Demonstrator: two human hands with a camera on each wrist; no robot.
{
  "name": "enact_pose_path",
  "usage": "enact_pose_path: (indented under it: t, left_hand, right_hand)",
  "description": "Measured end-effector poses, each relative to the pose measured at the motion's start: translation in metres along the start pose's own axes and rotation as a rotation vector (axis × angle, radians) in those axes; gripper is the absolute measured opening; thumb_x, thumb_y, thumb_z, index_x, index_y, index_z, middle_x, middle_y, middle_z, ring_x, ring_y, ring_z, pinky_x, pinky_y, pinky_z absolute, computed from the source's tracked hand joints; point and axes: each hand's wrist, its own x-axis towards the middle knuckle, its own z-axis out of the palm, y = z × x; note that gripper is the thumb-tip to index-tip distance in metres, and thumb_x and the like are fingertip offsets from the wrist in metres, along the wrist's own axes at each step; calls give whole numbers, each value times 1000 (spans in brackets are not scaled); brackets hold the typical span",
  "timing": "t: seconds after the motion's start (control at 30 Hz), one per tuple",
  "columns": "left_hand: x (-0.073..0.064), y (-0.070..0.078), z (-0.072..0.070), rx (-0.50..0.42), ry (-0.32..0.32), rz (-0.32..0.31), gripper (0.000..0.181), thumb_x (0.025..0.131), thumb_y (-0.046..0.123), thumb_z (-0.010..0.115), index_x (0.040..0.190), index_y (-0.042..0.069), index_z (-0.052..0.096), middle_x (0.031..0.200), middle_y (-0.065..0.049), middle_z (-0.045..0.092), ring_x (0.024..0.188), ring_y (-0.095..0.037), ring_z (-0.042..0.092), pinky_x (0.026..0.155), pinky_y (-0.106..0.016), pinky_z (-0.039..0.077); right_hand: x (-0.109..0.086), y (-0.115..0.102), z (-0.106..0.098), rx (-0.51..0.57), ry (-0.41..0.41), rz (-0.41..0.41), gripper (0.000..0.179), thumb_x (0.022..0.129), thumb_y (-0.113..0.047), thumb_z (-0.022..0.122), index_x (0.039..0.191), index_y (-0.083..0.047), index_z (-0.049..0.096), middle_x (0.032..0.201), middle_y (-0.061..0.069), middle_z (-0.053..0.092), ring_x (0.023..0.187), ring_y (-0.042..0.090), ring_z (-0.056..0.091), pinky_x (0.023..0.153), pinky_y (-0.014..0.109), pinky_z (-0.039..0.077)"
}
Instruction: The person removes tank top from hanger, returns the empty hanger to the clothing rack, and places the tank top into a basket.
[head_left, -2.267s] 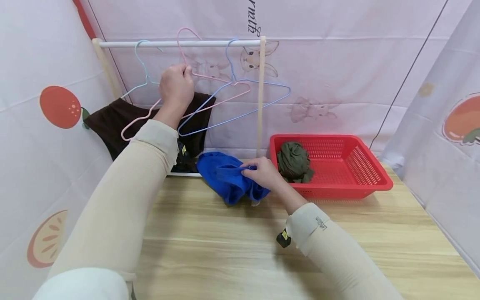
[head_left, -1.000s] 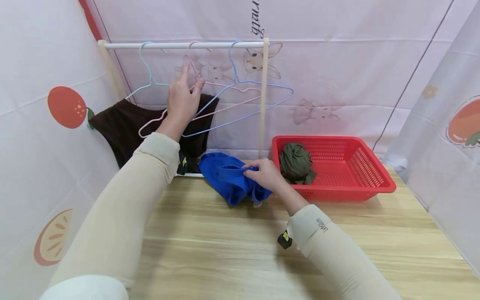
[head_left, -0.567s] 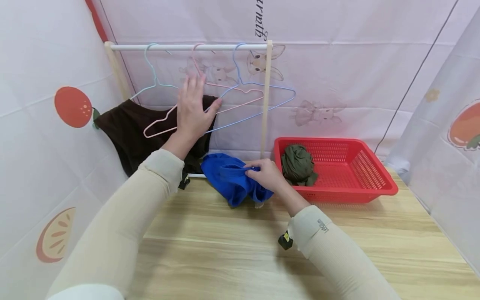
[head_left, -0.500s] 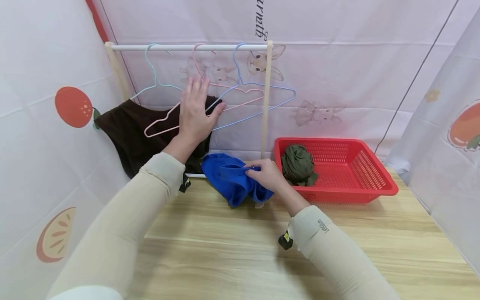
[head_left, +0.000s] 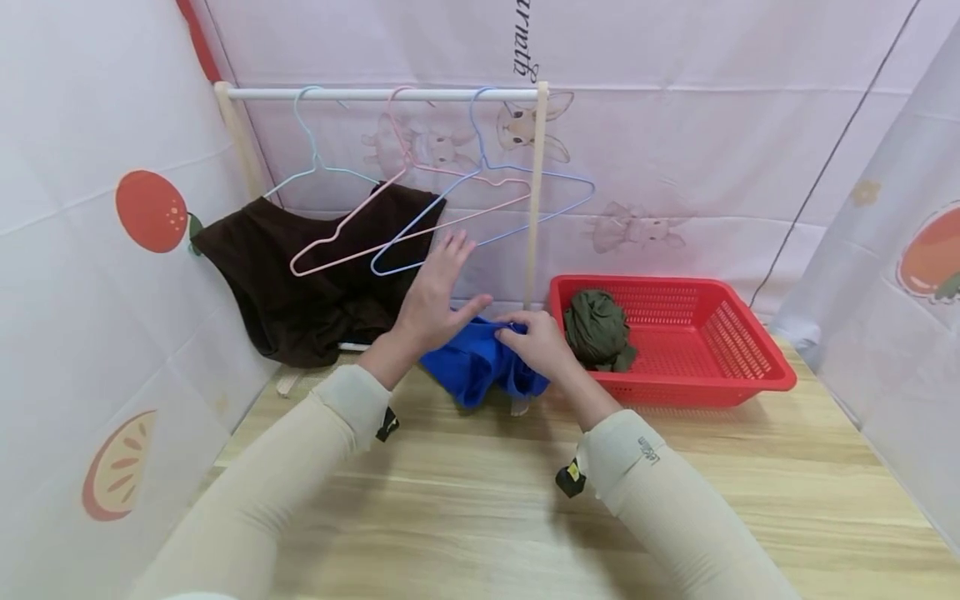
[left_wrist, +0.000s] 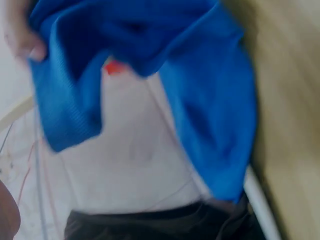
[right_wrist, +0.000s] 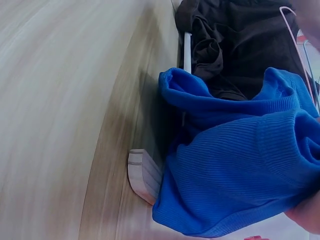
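My right hand pinches the upper edge of a blue ribbed garment, which hangs bunched low beside the rack's right foot. My left hand, fingers straight and thumb spread, is just in front of the garment's upper left part and covers some of it. In the right wrist view the blue garment shows folds and openings along its top edge. Above the left hand, a pink hanger and a blue hanger hang bare on the white rail, overlapping each other.
A dark brown sleeveless top hangs from a mint hanger at the rack's left. On the right stands a red basket with a crumpled olive garment inside. The wooden table runs along the front.
My left hand has set the pink hanger's hook on the rail, let go, and come down to the right toward the blue garment. My right hand keeps its pinch nearly in place.
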Motion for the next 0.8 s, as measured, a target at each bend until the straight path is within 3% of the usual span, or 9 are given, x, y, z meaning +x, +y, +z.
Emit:
enact_pose_path:
  t: [0.03, 0.1, 0.23, 0.27, 0.33, 0.37, 0.53, 0.7, 0.8]
  left_hand:
    - [-4, 1, 4, -22, -41, -27, 90, 93, 73, 34, 152, 5, 33, 159, -19, 28, 151, -32, 16, 119, -53, 19]
    - [-12, 3, 10, -79, -147, -98, 96, 88, 78, 33, 157, 11, 22, 163, -15, 18, 152, -30, 9, 120, -54, 17]
    - [-23, 9, 25, -219, -335, -258, 107, 80, 81, 47, 159, 26, 2, 167, -6, 5, 153, -30, 2, 118, -59, 16]
    - [-25, 10, 28, -253, -373, -304, 109, 79, 80, 53, 159, 29, -2, 167, -3, 3, 153, -30, 2, 117, -60, 17]
    - [-30, 13, 35, -300, -424, -383, 113, 77, 74, 63, 157, 34, -7, 167, -1, 2, 152, -31, 6, 116, -60, 20]
    - [-32, 15, 39, -320, -443, -417, 116, 77, 71, 67, 157, 35, -8, 167, -1, 1, 152, -31, 8, 116, -60, 21]
    - [-39, 22, 54, -397, -465, -493, 124, 75, 56, 79, 157, 30, -10, 166, -4, 2, 151, -33, 12, 116, -59, 23]
    - [-42, 29, 64, -457, -437, -501, 132, 70, 49, 86, 158, 25, -10, 167, 1, 1, 152, -27, 12, 118, -54, 20]
    - [-43, 31, 67, -469, -409, -498, 138, 65, 50, 88, 157, 28, -12, 166, 1, 4, 151, -25, 16, 119, -50, 22]
  right_hand:
    - [1, 0, 0, -4, 9, -5, 23, 94, -25, 64, 113, -17, 75, 115, 2, 72, 101, 17, 64, 85, 38, 53]
    - [1, 0, -1, 1, 27, -13, 24, 94, -25, 63, 115, -17, 74, 97, 7, 74, 84, 18, 66, 74, 36, 55]
    - [1, -3, -2, 60, 79, -23, 25, 95, -22, 63, 117, -16, 72, 100, 9, 73, 74, 20, 63, 65, 33, 52]
    - [1, -4, -3, 90, 88, -19, 25, 95, -21, 63, 117, -15, 72, 102, 10, 72, 76, 22, 64, 66, 34, 52]
    - [2, -5, -3, 139, 112, -6, 24, 95, -21, 64, 116, -15, 72, 121, 6, 69, 98, 19, 66, 84, 37, 54]
    - [2, -6, -3, 165, 118, 5, 24, 95, -21, 63, 116, -15, 72, 121, 6, 69, 105, 19, 64, 91, 39, 52]
    - [5, -12, 1, 340, 148, 65, 20, 95, -16, 60, 110, -11, 70, 120, 6, 68, 117, 23, 60, 102, 45, 47]
    - [7, -17, 7, 555, 175, 115, 17, 94, -8, 55, 105, -6, 67, 115, 9, 65, 113, 21, 57, 97, 36, 45]
    - [7, -20, 9, 639, 168, 113, 19, 95, -7, 56, 110, -3, 67, 120, 10, 65, 118, 21, 56, 102, 37, 43]
